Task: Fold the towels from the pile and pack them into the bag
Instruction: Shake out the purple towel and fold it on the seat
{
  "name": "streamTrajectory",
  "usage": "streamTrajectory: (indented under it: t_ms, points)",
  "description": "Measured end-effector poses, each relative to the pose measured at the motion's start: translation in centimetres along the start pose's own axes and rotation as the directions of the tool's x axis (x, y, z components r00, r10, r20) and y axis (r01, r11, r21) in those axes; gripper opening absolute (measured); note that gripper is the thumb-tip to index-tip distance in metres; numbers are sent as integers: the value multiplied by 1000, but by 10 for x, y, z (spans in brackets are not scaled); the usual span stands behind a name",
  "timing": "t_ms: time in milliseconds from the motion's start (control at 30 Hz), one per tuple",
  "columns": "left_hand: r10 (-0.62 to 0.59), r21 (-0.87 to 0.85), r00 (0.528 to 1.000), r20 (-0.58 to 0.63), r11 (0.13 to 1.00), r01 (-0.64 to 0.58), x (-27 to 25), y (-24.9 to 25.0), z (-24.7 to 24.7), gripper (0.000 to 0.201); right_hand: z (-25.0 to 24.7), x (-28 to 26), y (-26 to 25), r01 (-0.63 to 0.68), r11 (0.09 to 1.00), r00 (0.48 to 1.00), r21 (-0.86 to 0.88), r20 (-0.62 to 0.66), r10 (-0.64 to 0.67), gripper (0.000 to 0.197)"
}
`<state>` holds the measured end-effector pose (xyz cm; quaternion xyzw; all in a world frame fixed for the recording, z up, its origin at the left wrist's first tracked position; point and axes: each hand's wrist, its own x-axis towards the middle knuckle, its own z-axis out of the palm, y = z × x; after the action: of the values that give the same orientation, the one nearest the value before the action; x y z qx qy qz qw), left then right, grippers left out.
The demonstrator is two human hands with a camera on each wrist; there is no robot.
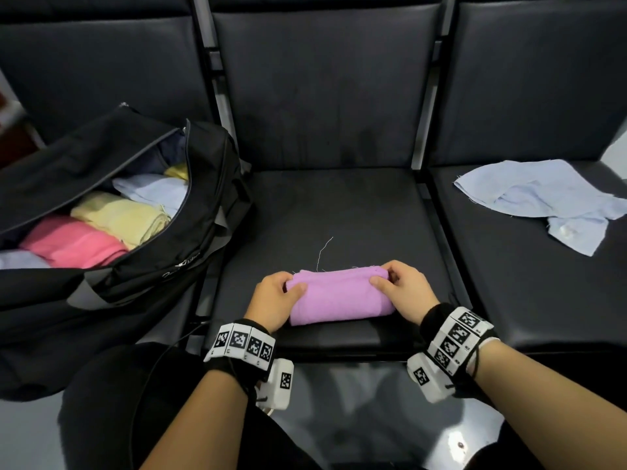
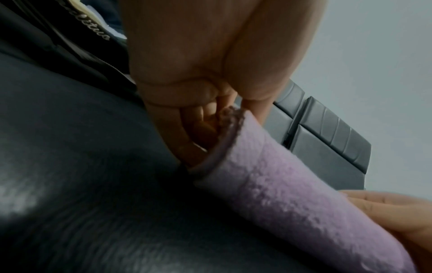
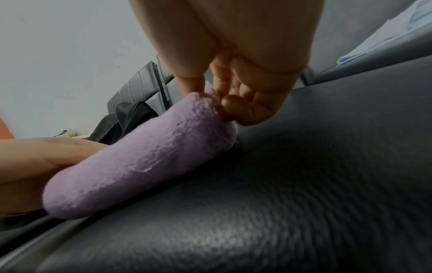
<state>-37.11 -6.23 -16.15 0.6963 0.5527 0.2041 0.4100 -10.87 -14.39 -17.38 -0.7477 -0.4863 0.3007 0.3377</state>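
A folded purple towel (image 1: pixel 339 295) lies on the middle black seat (image 1: pixel 339 212), near its front edge. My left hand (image 1: pixel 280 293) pinches its left end, thumb on top and fingers curled under. In the left wrist view those fingers (image 2: pixel 198 129) tuck into the towel's (image 2: pixel 292 194) open end. My right hand (image 1: pixel 402 288) pinches the right end the same way; the right wrist view shows its fingers (image 3: pixel 243 103) curled at the towel's (image 3: pixel 145 157) tip. An open black bag (image 1: pixel 210 212) stands on the left seat, holding folded pink (image 1: pixel 74 242), yellow (image 1: pixel 122 217) and pale blue towels.
A crumpled light blue cloth (image 1: pixel 549 198) lies on the right seat. A loose thread (image 1: pixel 324 249) trails from the purple towel's far edge. Black seat backs rise behind. My dark-clothed knees fill the lower part of the head view.
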Motion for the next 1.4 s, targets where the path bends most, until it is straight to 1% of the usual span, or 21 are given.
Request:
streamTrajectory:
  t_ms: [100, 167, 267, 300, 400, 500, 667, 733, 800, 833, 867, 933, 967, 1000, 1033, 1100, 1167, 1233, 1267, 1333, 1400]
  points:
    - [-36, 36, 998, -45, 999, 38, 1, 0, 5, 10, 2, 5, 4, -63, 997, 998, -37, 10, 63, 11]
    - [-56, 62, 996, -63, 996, 60, 0, -1, 8, 10, 3, 7, 7, -99, 994, 995, -49, 23, 101, 14]
    - [-80, 87, 993, -91, 992, 88, 0, -1, 11, 15, 2, 10, 8, -119, 992, 989, -44, 85, 122, 40]
    - [-92, 76, 991, -98, 992, 100, 1, -1, 11, 15, 1, 12, 7, -108, 992, 986, -71, 117, 116, 43]
    - [-103, 44, 991, -90, 993, 107, 1, 1, 10, 14, 0, 16, 3, -42, 978, 976, -206, 200, 85, 27]
    - [-83, 132, 995, -59, 987, 91, -1, 0, 9, 18, 0, 17, 1, -38, 973, 964, -227, 247, 96, 13]
    - [-119, 161, 992, -49, 979, 126, -4, 3, 9, 19, -3, 9, -5, -42, 985, 957, -166, 278, 88, 14]
    - [-137, 194, 989, -62, 970, 147, -6, 6, 7, 18, -8, 4, -13, -7, 987, 961, -163, 272, 52, 14]
    - [-67, 216, 996, -54, 973, 77, -6, 12, 3, 27, -16, -1, -30, 57, 994, 960, -98, 280, -28, 16]
    - [-10, 210, 1000, -6, 978, 11, -7, 17, 0, 38, -21, -2, -41, 99, 993, 953, -58, 293, -78, 18]
    - [48, 187, 996, 76, 980, -61, -8, 24, -4, 52, -26, -3, -53, 153, 987, 941, -42, 310, -133, 19]
    - [135, 132, 958, 255, 976, -172, -10, 40, -13, 84, -32, -6, -79, 297, 951, 900, -89, 359, -248, 22]
    - [152, 125, 936, 318, 972, -200, -12, 47, -15, 94, -34, -8, -91, 371, 921, 872, -122, 388, -300, 23]
    - [159, 122, 921, 355, 969, -214, -14, 53, -17, 96, -36, -10, -103, 438, 885, 844, -159, 411, -344, 24]
    - [158, 117, 917, 367, 970, -214, -15, 57, -19, 91, -37, -12, -115, 493, 848, 820, -193, 428, -380, 25]
    - [138, 84, 925, 355, 980, -178, -19, 63, -24, 68, -41, -15, -137, 561, 797, 787, -222, 441, -431, 25]
    - [137, -34, 930, 341, 991, -133, -20, 65, -33, 49, -42, -13, -157, 592, 773, 771, -228, 441, -461, 23]
    - [165, -135, 929, 332, 983, -126, -19, 66, -44, 40, -39, -6, -173, 615, 760, 758, -211, 426, -494, 24]
    - [178, -167, 934, 309, 977, -131, -17, 67, -51, 37, -37, -1, -181, 617, 770, 754, -163, 402, -520, 25]
    - [178, -238, 959, 221, 963, -124, -13, 70, -66, 33, -29, 11, -193, 599, 801, 767, -1, 286, -574, 35]
    - [152, -315, 981, 121, 943, -107, -7, 69, -85, 33, -14, 24, -200, 538, 831, 824, 143, 119, -554, 47]
